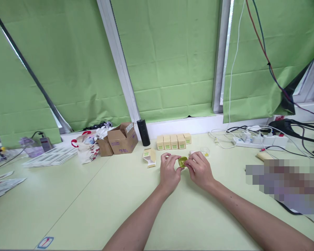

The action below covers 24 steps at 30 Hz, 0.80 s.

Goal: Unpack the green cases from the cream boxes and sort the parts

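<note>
A small yellow-green, square-rimmed container (182, 161) is held up just above the table between my two hands. My left hand (169, 173) grips its left side, fingers at the top and thumb below. On its right edge, the fingertips of my right hand (199, 169) are pinched together; whether they also hold a small piece is too fine to see. Behind my right hand lie a round clear lid or dish (205, 151) with something yellow in it and a whitish item (192, 152), partly hidden. An opened small carton (149, 157) lies left of my left hand.
Several small yellow cartons (171, 142) stand in a row behind my hands. Further left are a black cylinder (143, 132), a cardboard box (122, 139), a cloth bag (87, 149) and white trays (51, 156). A power strip (260, 141) with cables lies at the right, near a blurred-out area.
</note>
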{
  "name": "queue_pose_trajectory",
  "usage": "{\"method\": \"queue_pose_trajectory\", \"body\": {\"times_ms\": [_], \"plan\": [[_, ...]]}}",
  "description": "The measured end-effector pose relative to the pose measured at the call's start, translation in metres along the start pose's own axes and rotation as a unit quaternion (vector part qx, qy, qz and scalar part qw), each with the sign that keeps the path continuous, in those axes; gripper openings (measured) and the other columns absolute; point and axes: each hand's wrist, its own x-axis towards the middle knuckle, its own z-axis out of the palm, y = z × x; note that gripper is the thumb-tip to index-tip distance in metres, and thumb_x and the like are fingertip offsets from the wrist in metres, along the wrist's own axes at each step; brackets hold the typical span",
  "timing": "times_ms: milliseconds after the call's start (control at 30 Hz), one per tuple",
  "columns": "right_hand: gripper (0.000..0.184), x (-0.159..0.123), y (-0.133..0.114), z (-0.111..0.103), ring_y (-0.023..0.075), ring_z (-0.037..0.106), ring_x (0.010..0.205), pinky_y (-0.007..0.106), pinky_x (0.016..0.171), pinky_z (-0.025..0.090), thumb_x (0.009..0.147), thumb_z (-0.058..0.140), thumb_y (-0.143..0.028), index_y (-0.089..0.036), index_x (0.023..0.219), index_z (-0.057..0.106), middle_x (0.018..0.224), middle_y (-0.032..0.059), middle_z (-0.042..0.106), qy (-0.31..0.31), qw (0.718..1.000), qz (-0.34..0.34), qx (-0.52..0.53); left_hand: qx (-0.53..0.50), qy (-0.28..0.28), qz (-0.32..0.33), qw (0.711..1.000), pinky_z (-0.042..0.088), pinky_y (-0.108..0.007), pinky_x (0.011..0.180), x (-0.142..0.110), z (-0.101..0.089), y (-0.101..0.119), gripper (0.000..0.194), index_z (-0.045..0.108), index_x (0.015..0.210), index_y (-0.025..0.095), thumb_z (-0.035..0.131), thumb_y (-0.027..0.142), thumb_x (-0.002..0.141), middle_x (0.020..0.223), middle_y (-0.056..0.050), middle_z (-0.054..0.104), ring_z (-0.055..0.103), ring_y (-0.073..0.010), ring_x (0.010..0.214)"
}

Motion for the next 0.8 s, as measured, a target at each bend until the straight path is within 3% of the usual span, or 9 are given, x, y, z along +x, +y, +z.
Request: {"method": "queue_pose_trajectory", "body": {"times_ms": [367, 633, 800], "plan": [[0.018, -0.002, -0.001, 0.001, 0.0232, 0.049, 0.089, 0.036, 0.074, 0.043, 0.098, 0.056, -0.011, -0.021, 0.09, 0.068, 0.085, 0.0071, 0.061, 0.003, 1.0, -0.001, 0.002, 0.003, 0.007, -0.025, 1.0, 0.047, -0.048, 0.104, 0.001, 0.0, -0.002, 0.044, 0.067, 0.117, 0.028, 0.077, 0.007, 0.079, 0.112, -0.005, 0.073, 0.047, -0.03, 0.125], [0.019, 0.001, -0.008, -0.002, 0.0232, 0.052, 0.088, 0.037, 0.077, 0.045, 0.099, 0.054, -0.013, -0.022, 0.091, 0.069, 0.084, 0.0067, 0.062, 0.023, 1.0, 0.003, 0.013, -0.029, 0.07, -0.158, 0.985, 0.044, -0.045, 0.108, 0.006, 0.002, -0.02, 0.041, 0.069, 0.116, 0.025, 0.078, 0.011, 0.078, 0.11, -0.007, 0.068, 0.047, -0.0288, 0.125], [0.019, 0.003, 0.0, -0.003, 0.0237, 0.058, 0.095, 0.036, 0.079, 0.045, 0.1, 0.053, -0.014, -0.023, 0.093, 0.068, 0.091, 0.0072, 0.069, 0.026, 0.999, 0.023, 0.019, -0.058, 0.108, -0.221, 0.968, 0.046, -0.043, 0.103, 0.007, 0.005, -0.027, 0.043, 0.069, 0.12, 0.025, 0.076, 0.015, 0.079, 0.114, -0.01, 0.064, 0.05, -0.029, 0.123]]}}
